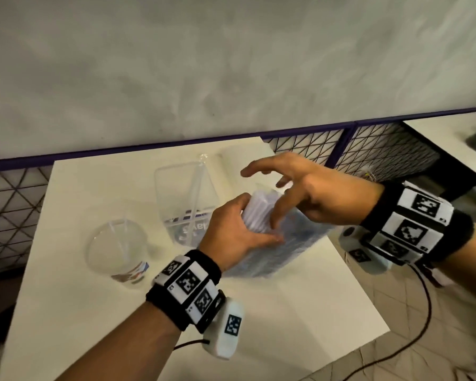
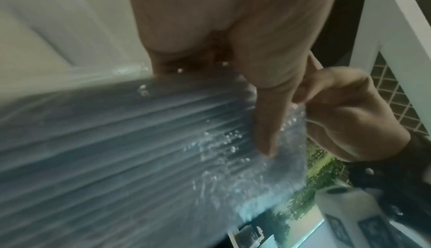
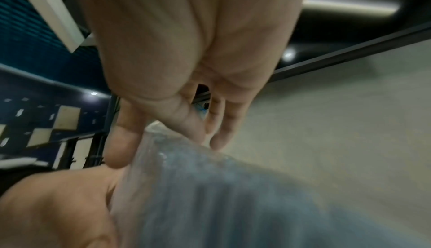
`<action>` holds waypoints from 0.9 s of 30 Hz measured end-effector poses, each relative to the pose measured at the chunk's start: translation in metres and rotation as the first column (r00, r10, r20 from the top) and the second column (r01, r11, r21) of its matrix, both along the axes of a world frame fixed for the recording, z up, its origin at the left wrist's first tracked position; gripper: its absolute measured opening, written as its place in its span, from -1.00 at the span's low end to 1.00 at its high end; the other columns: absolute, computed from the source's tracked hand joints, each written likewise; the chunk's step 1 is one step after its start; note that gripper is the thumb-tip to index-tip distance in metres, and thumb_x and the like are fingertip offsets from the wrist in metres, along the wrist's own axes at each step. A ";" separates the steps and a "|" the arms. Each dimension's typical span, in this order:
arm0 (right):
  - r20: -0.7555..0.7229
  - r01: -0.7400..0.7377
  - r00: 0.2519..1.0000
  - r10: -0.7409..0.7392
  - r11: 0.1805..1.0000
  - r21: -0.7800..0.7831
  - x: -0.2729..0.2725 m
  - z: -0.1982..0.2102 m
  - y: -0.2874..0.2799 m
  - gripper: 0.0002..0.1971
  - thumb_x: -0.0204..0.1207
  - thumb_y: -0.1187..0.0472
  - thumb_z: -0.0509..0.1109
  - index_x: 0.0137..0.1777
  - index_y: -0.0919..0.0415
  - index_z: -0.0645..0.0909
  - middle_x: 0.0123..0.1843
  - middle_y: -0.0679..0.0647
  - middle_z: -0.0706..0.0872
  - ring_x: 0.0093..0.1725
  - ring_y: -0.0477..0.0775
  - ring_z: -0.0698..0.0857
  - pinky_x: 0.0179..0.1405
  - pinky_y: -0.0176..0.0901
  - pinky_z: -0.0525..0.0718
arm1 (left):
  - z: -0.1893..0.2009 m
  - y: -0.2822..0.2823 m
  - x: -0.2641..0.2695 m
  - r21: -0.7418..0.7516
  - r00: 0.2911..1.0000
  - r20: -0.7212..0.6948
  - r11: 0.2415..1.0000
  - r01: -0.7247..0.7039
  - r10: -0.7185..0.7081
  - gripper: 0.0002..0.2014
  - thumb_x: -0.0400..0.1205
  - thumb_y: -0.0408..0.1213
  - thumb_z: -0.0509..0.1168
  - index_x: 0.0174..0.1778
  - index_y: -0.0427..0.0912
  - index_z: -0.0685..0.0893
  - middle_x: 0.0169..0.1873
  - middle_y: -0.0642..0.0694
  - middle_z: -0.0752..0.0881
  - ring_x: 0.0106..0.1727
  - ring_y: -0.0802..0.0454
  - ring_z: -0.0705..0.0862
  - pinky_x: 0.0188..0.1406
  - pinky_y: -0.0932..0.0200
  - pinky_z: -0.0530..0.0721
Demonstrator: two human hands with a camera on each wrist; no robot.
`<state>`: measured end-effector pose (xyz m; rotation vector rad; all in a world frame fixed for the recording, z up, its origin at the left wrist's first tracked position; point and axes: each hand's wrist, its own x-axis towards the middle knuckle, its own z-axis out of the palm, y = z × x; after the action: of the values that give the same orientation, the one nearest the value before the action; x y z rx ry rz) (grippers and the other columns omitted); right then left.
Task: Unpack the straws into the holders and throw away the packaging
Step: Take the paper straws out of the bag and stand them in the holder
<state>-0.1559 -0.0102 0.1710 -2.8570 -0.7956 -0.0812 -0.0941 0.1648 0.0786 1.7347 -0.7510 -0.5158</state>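
A bluish clear pack of straws (image 1: 275,248) leans tilted over the white table (image 1: 286,312), and white straw ends (image 1: 261,207) stick out of its open top. My left hand (image 1: 260,220) grips the pack just below that opening, thumb pressed on the wrap (image 2: 116,150). My right hand (image 1: 261,195) hovers at the top end with spread fingers (image 3: 217,122) that touch the plastic (image 3: 210,187) without closing. A square clear holder (image 1: 187,199) with one straw stands behind the pack. A round clear cup (image 1: 116,248) with a couple of straws stands to the left.
A grey wall (image 1: 231,64) with a purple rail and wire mesh (image 1: 368,149) runs behind the table. A second white table (image 1: 451,138) lies at the far right. A black cable (image 1: 412,339) trails over the tiled floor on the right.
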 end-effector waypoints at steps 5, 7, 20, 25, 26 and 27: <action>0.255 0.205 0.936 -0.243 0.965 0.166 -0.004 -0.028 0.025 -0.73 0.43 0.39 0.40 0.02 0.08 0.80 0.29 0.14 0.62 0.22 0.18 0.52 0.25 0.00 0.49 | -0.011 0.039 0.005 -0.059 0.973 -0.069 0.972 -0.225 0.221 -0.42 0.23 -0.13 0.68 0.11 0.13 0.58 -0.03 0.17 0.72 0.00 0.29 0.68 0.04 0.16 0.72; 0.327 0.331 0.847 -0.419 0.897 0.291 -0.004 -0.049 0.035 -0.86 0.47 0.31 0.48 -0.01 0.11 0.77 0.09 0.07 0.61 0.07 0.12 0.54 0.13 0.00 0.53 | -0.015 0.053 0.010 -0.050 0.950 -0.082 0.951 -0.305 0.300 -0.41 0.22 -0.14 0.69 0.12 0.11 0.59 -0.01 0.15 0.73 0.03 0.18 0.70 0.09 0.03 0.73; -0.132 0.386 0.849 -0.511 0.430 0.816 0.026 -0.114 0.118 -0.63 0.51 0.21 0.58 0.31 0.14 0.70 0.13 -0.08 0.73 0.07 -0.12 0.74 0.12 -0.36 0.69 | -0.024 0.072 0.003 -0.151 0.777 -0.255 0.770 -0.620 0.576 -0.37 0.30 -0.12 0.65 0.26 -0.07 0.58 0.04 -0.09 0.78 0.08 -0.11 0.77 0.06 -0.25 0.75; -0.467 0.522 0.825 -0.318 0.112 0.846 0.030 -0.105 0.108 -0.74 0.40 0.33 0.65 0.07 0.15 0.79 -0.07 0.02 0.84 -0.04 -0.07 0.82 0.02 -0.26 0.75 | -0.029 0.069 -0.014 -0.153 0.721 -0.171 0.705 -0.693 0.671 -0.47 0.33 -0.26 0.65 0.16 -0.04 0.59 -0.07 0.05 0.78 -0.04 0.13 0.77 -0.12 0.25 0.74; -0.494 0.533 0.823 -0.281 0.080 0.842 0.031 -0.103 0.104 -0.76 0.37 0.36 0.66 0.01 0.15 0.80 -0.11 0.04 0.85 -0.07 -0.06 0.82 -0.02 -0.28 0.74 | -0.030 0.069 -0.016 -0.152 0.714 -0.171 0.698 -0.700 0.679 -0.47 0.33 -0.30 0.64 0.17 -0.04 0.59 -0.08 0.08 0.78 -0.05 0.18 0.77 -0.14 0.33 0.71; -0.512 0.539 0.823 -0.248 0.055 0.840 0.032 -0.101 0.102 -0.79 0.35 0.38 0.67 -0.06 0.16 0.81 -0.15 0.05 0.86 -0.11 -0.06 0.82 -0.06 -0.31 0.73 | -0.031 0.070 -0.018 -0.144 0.710 -0.166 0.696 -0.704 0.684 -0.47 0.34 -0.34 0.63 0.18 -0.03 0.59 -0.07 0.10 0.78 -0.04 0.22 0.76 -0.14 0.39 0.69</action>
<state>-0.1240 0.0913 0.0697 -1.5859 0.2213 -0.2258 -0.1120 0.2347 0.0478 1.6368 -0.0200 0.0090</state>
